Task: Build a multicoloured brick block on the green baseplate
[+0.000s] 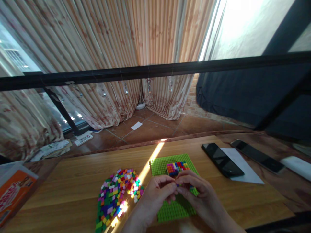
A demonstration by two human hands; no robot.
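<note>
A green studded baseplate (167,212) lies on the wooden table, bearing a block of multicoloured toy bricks (178,166) near its far side. Over the plate, just in front of that block, my two hands meet at the fingertips. My left hand (161,191) is closed in a pinch. My right hand (194,186) pinches from the other side. A small bluish bit shows between the fingertips, but the fingers cover most of it, so its kind is unclear. Left of my hands spreads a pile of loose coloured toy bricks (113,195).
A black phone (222,160) rests partly on a white paper (250,170) at the right, with another dark phone (257,155) beyond. An orange-and-white package (16,191) stands at the left edge. A dark rail (155,72) crosses in front of the curtains.
</note>
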